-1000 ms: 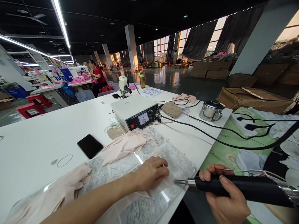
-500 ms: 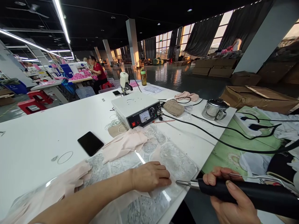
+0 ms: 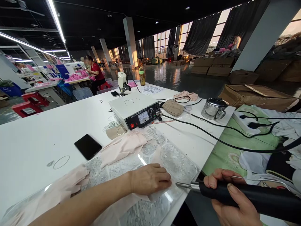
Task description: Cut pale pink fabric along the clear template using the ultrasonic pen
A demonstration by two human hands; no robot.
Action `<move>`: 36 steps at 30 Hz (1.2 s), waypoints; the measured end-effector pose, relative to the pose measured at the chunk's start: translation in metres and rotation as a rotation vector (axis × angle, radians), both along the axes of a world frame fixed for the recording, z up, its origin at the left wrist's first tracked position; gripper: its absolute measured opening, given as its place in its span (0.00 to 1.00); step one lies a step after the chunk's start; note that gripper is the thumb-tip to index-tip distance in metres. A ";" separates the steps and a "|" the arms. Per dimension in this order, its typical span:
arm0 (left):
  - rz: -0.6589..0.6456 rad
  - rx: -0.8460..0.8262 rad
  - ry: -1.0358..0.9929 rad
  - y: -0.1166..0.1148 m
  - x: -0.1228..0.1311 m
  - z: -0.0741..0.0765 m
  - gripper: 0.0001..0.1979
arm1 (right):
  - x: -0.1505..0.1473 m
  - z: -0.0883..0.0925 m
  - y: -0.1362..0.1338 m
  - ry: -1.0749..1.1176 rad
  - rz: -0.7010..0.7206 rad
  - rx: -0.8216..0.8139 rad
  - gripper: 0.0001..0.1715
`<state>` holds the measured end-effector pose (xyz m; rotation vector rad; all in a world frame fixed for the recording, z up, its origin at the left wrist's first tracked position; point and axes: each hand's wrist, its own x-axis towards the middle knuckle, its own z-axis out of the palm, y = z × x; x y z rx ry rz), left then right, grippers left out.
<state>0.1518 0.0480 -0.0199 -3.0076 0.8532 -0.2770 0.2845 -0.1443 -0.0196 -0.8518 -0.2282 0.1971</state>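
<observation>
My left hand [image 3: 150, 179] lies flat, fingers together, pressing a piece of pale pink fabric [image 3: 154, 195] onto a clear scratched plate [image 3: 178, 163] at the table's near edge. My right hand [image 3: 232, 204] is wrapped round a black handheld tool [image 3: 249, 196]. The tool's metal tip [image 3: 184, 185] points left at the fabric's edge, just right of my left fingertips. A black cable [image 3: 211, 135] runs from the tool to a white control box [image 3: 135, 110] with a dial and a red switch.
More pink fabric [image 3: 123, 146] lies on the plate. A black phone [image 3: 87, 146], thin rings, a steel pot [image 3: 213, 108] and a tan pouch [image 3: 172, 107] sit on the white table [image 3: 42, 138]. A person in red [image 3: 95, 73] sits far back left. Cardboard boxes [image 3: 256, 95] stand at right.
The view shifted slightly. My left hand slid a little toward me on the fabric, and the tool's tip stays beside it.
</observation>
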 end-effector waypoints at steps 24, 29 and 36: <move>-0.066 0.044 -0.040 0.005 -0.002 0.002 0.12 | 0.004 0.003 -0.001 -0.059 0.028 -0.030 0.06; -0.070 0.067 -0.032 0.005 -0.002 0.003 0.11 | 0.003 0.007 -0.002 -0.008 0.005 -0.035 0.07; -0.068 0.046 -0.044 0.004 -0.003 0.004 0.11 | 0.002 0.004 0.001 -0.053 0.058 -0.039 0.07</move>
